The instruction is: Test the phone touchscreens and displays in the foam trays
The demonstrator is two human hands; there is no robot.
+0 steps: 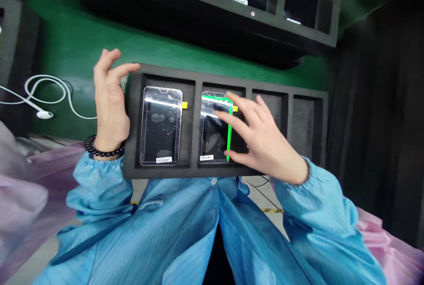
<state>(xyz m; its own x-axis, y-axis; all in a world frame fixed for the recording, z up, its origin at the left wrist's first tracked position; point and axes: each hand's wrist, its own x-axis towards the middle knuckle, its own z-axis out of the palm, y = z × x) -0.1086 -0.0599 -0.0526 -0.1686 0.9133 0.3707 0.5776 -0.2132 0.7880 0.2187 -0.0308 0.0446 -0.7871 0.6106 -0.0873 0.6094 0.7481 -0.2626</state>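
Note:
A black foam tray (195,172) lies in front of me, with a row of rectangular slots. In its leftmost slot is a dark phone-sized screen panel (161,133) with a small label, a yellow tab and bubbles under its film. A second screen panel (213,133) is in the adjoining slot, a bright green line along its top and right edges. My right hand (256,133) is over this second panel, fingers spread and fingertips at its surface and right edge. At the tray's left end is my left hand (111,99), fingers apart, one fingertip at the upper left corner.
Beyond the tray, a larger black foam tray (212,0) holds several dark panels on the green table (82,51). White earphones (44,114) with a looped cord lie at the left. Pink garments (56,179) of people show on both sides.

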